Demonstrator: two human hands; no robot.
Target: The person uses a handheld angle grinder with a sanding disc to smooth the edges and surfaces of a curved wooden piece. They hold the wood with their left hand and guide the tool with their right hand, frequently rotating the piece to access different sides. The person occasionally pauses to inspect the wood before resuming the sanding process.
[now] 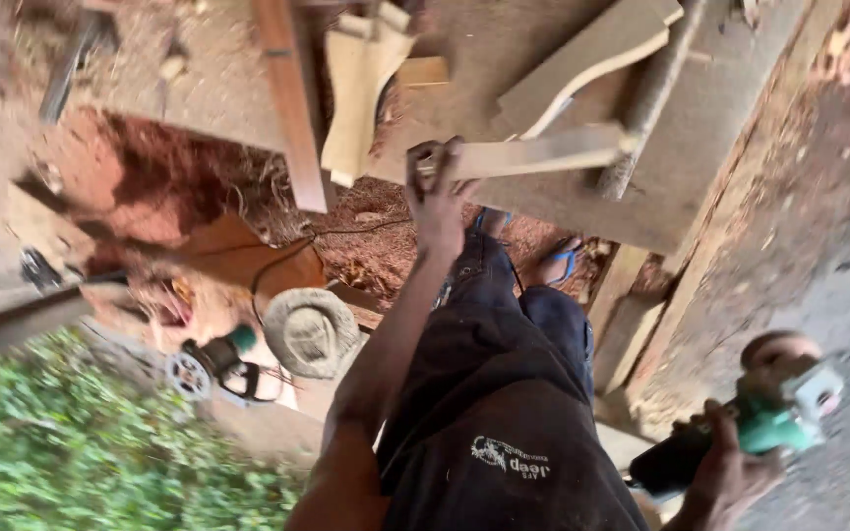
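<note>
The person's left hand [437, 197] is closed around the near end of a pale wooden strip [533, 154] lying on the workbench [700, 147]. It looks light and stiff. Their right hand [725, 472], off the bench, grips a green power tool [740, 438].

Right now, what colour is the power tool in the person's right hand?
Green with a black handle end, seen in the head view: the power tool sits gripped in the right hand.

Around your left hand [437, 197] gripping the pale plank [533, 155], curved wooden offcuts [582, 54] and a red-brown beam [292, 98] crowd the workbench [710, 138], while open dirt ground [366, 241] lies below it.
</note>
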